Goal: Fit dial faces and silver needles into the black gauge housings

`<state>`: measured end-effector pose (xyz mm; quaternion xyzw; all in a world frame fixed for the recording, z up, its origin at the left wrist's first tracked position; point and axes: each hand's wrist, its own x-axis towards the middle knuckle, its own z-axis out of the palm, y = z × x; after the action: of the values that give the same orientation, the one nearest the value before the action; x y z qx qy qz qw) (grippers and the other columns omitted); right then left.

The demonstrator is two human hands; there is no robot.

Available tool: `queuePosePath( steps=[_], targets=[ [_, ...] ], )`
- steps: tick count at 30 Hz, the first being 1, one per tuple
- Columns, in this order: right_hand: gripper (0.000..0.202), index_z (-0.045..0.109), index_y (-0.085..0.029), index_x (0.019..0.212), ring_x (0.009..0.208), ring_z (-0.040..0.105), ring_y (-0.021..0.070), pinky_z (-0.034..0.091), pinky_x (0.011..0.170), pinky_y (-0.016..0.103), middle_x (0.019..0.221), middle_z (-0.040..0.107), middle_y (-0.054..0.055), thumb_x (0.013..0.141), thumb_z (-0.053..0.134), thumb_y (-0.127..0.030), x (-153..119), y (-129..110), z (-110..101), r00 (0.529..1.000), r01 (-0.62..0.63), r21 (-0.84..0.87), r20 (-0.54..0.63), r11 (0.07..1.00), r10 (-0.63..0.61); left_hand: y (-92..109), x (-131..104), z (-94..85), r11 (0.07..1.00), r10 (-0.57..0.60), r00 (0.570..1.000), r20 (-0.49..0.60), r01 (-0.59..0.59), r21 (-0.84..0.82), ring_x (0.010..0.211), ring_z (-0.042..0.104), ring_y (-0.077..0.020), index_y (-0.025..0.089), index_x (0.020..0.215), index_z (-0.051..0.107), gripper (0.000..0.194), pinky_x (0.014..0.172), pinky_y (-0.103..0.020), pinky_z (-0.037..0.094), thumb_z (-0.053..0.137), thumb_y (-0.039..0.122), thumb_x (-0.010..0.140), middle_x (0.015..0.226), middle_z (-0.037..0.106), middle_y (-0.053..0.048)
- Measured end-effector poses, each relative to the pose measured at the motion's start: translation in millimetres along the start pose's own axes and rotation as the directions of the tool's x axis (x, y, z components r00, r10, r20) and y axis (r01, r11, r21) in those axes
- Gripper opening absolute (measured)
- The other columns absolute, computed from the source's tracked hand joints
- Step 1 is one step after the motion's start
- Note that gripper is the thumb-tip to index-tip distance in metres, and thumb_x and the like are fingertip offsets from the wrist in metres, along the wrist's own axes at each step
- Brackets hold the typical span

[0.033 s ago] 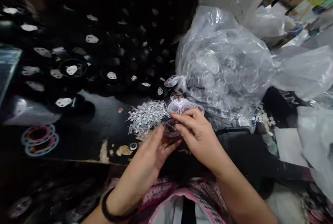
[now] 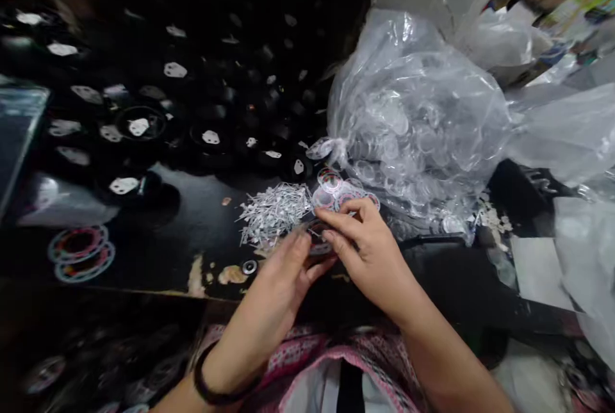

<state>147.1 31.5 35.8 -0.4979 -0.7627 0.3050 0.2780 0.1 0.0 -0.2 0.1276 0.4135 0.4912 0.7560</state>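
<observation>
Near the table's front edge, my left hand (image 2: 283, 278) has its fingers wrapped round a small round dark case (image 2: 319, 244) with a clear rim. From the right, my right hand (image 2: 368, 250) reaches over that case, thumb and fingertips bent together at its top; a thin pale piece shows near the fingertips, too small to make out. Just behind my hands lies a pile of thin white pieces (image 2: 273, 211). Beside the pile, several printed ring discs (image 2: 330, 181) overlap. A small silver-rimmed round part (image 2: 249, 267) rests left of my left hand.
A large clear bag (image 2: 413, 105) of transparent round parts stands at the back right. Many black round pieces with white tags (image 2: 175, 70) fill the back left. Two printed rings (image 2: 84, 262) lie at left, a white card (image 2: 541, 272) at right.
My left thumb and fingers have shifted slightly over the round case, covering more of it. The whole view has moved a little.
</observation>
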Motion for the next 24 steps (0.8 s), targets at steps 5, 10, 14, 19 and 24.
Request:
queuePosePath(
  steps=[5, 10, 14, 19, 24],
  targets=[
    [0.023, 0.070, -0.020, 0.104, 0.094, 0.060, 0.0161, 0.048, 0.084, 0.030, 0.098, 0.061, 0.004, 0.102, 0.051, -0.033, 1.7, -6.7, -1.4, 0.999, -0.035, 0.044, -0.003, 0.998, 0.035, -2.9, -3.9, -3.9, 0.939, 0.144, 0.988, 0.046, -0.152, 0.307, 0.119, 0.066, -0.0197, 0.032, 0.121, 0.071, 0.035, 0.100, -0.028, 0.052, 0.072, 0.039, 0.087, 0.131, 0.071, 0.000],
    [0.041, 0.048, -0.021, 0.071, 0.064, 0.049, 0.0138, 0.037, 0.066, 0.029, 0.065, 0.049, -0.001, 0.106, 0.032, -0.033, 9.6, -12.1, 12.6, 0.978, -0.015, -0.132, -0.206, 0.991, -0.012, -5.5, -14.5, -6.2, 0.798, 0.247, 0.962, 0.117, -0.271, 0.538, 0.112, 0.070, -0.0194, 0.031, 0.124, 0.070, 0.037, 0.096, -0.027, 0.054, 0.069, 0.041, 0.088, 0.122, 0.076, 0.000],
    [0.038, 0.045, -0.022, 0.070, 0.063, 0.052, 0.0131, 0.038, 0.066, 0.027, 0.065, 0.051, -0.001, 0.105, 0.030, -0.027, 13.3, -12.2, 22.7, 0.971, 0.027, -0.091, -0.235, 0.995, -0.047, -2.8, -17.9, -3.4, 0.729, 0.338, 0.936, 0.100, -0.328, 0.602, 0.110, 0.070, -0.0188, 0.029, 0.120, 0.071, 0.033, 0.096, -0.026, 0.054, 0.068, 0.039, 0.089, 0.121, 0.076, 0.000],
    [0.045, 0.050, -0.020, 0.069, 0.065, 0.054, 0.0137, 0.038, 0.070, 0.029, 0.066, 0.058, 0.001, 0.106, 0.027, -0.032, 16.5, -14.8, 28.1, 0.989, 0.018, -0.164, -0.144, 0.986, -0.042, 4.4, -16.6, -11.8, 0.671, 0.355, 0.932, 0.071, -0.307, 0.675, 0.112, 0.070, -0.0230, 0.029, 0.119, 0.072, 0.035, 0.098, -0.031, 0.054, 0.068, 0.042, 0.087, 0.121, 0.076, -0.001],
    [0.037, 0.062, -0.019, 0.081, 0.074, 0.063, 0.0150, 0.041, 0.071, 0.027, 0.080, 0.069, 0.002, 0.105, 0.041, -0.039, 43.2, -10.5, 25.7, 0.992, 0.003, -0.192, 0.123, 0.981, 0.021, 10.3, -55.4, -97.6, 0.707, 0.255, 0.956, -0.144, -0.084, 0.702, 0.121, 0.066, -0.0287, 0.032, 0.120, 0.072, 0.037, 0.103, -0.035, 0.052, 0.073, 0.039, 0.083, 0.126, 0.074, 0.000]
  ],
)
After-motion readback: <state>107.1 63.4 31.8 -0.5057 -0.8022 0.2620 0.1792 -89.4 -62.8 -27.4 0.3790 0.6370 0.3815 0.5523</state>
